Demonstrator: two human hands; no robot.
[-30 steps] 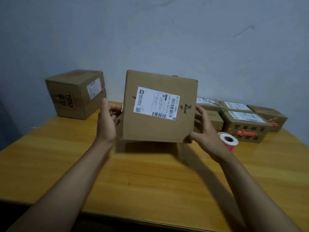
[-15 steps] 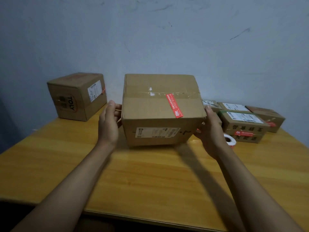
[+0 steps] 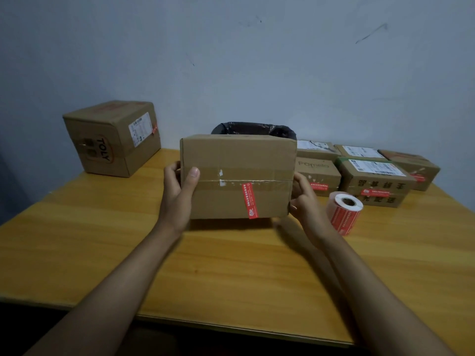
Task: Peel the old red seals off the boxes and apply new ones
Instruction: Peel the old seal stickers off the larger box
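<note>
We hold the cardboard box (image 3: 237,176) up between our two hands above the wooden table (image 3: 231,273), its taped face tilted toward us. Our left hand (image 3: 177,194) clasps the box's nine o'clock edge: the thumb (image 3: 192,179) lies flat on the front face just below the clear tape seam (image 3: 239,181), and the other fingers curl round behind the edge. Our right hand (image 3: 304,201) grips the edge at three o'clock, fingers bent round the lower corner, with their tips hidden behind the cardboard. The old red seal (image 3: 249,200) runs from the seam down to the box's six o'clock edge, between our hands and touched by neither; it bears small white print too fine to read.

At three o'clock from the box, just beyond our right hand, a roll of red seals (image 3: 344,211) lies on its side on the table. Farther off at two o'clock sits a cluster of small parcels (image 3: 375,176) with white shipping labels and red seals; one reads "Pomelo", and another carries large dark characters upside down to us. At ten o'clock stands a larger carton (image 3: 113,140) marked "TOLY", also labelled. Behind our box, a bin lined with a black bag (image 3: 253,129) peeks over the top edge, against the grey wall (image 3: 231,60).
</note>
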